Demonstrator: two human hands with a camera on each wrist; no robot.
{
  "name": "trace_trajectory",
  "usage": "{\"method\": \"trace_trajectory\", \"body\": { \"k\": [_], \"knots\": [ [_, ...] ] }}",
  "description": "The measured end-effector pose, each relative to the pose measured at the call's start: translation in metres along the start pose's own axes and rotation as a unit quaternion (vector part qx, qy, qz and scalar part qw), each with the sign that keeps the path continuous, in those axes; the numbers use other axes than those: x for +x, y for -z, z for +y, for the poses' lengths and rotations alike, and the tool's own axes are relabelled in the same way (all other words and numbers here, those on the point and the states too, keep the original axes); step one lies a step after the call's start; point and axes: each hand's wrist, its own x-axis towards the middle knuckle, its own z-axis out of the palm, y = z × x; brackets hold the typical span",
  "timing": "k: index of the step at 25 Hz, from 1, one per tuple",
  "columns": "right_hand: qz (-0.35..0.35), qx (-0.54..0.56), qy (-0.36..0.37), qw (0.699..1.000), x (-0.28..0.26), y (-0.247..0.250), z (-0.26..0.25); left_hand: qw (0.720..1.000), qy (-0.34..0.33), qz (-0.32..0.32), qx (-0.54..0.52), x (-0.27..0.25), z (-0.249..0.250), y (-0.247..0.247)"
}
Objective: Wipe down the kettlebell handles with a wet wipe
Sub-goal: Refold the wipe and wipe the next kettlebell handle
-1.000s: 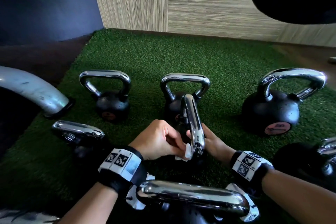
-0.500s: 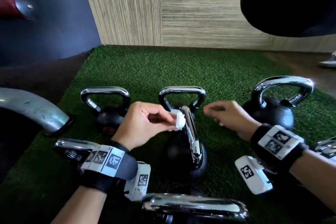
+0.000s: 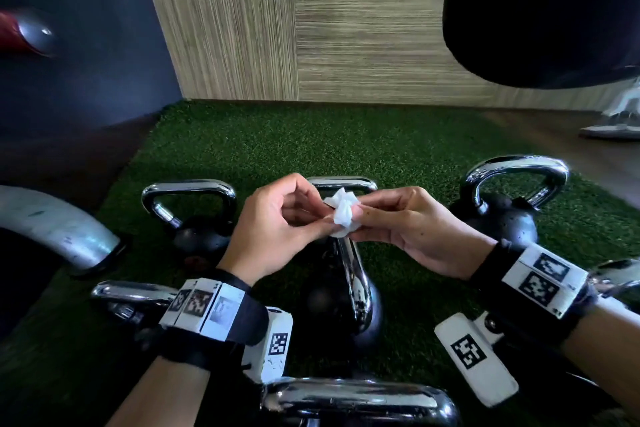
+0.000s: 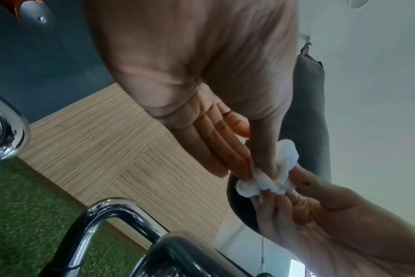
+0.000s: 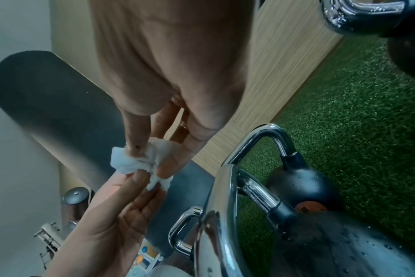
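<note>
A crumpled white wet wipe [image 3: 343, 213] [image 4: 272, 173] [image 5: 140, 161] is pinched between both hands, held in the air above the middle kettlebell. My left hand [image 3: 277, 229] grips its left side with thumb and fingertips. My right hand [image 3: 408, 229] pinches its right side. Directly below them stands a black kettlebell with a chrome handle [image 3: 356, 281], seen edge-on. Neither hand touches any handle.
Several more black kettlebells with chrome handles stand on the green turf [image 3: 242, 149]: back left [image 3: 188, 194], back right [image 3: 516, 177], front left [image 3: 131, 291], nearest me [image 3: 356, 399]. A grey metal tube [image 3: 59, 229] curves in at left. A black punch bag [image 3: 540, 10] hangs upper right.
My left hand lifted the wipe off the middle handle. My right hand came across from the right and took hold of the wipe's other side.
</note>
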Motion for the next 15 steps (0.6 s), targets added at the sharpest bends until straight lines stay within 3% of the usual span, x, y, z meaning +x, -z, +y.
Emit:
{"method": "trace_trajectory", "body": {
  "k": [5, 7, 9, 11, 13, 15],
  "knots": [
    [0.018, -0.021, 0.009, 1.000, 0.002, 0.004, 0.004, 0.997, 0.053, -0.055, 0.012, 0.004, -0.008, 0.002],
    [0.042, -0.010, 0.006, 0.999, 0.006, 0.010, 0.008, 0.990, 0.103, -0.084, 0.042, 0.002, -0.022, 0.004],
    [0.081, 0.021, -0.002, 0.996, 0.009, 0.020, 0.016, 0.972, 0.165, -0.116, 0.120, -0.003, -0.042, 0.005],
    [0.133, 0.043, -0.008, 0.990, 0.012, 0.032, 0.029, 0.938, 0.213, -0.199, 0.190, -0.011, -0.065, 0.001],
    [0.190, 0.037, -0.019, 0.981, 0.016, 0.042, 0.046, 0.897, 0.189, -0.307, 0.256, -0.020, -0.083, -0.010],
    [0.240, 0.017, -0.037, 0.970, 0.021, 0.050, 0.066, 0.881, 0.137, -0.364, 0.270, -0.031, -0.095, -0.027]
  ]
}}
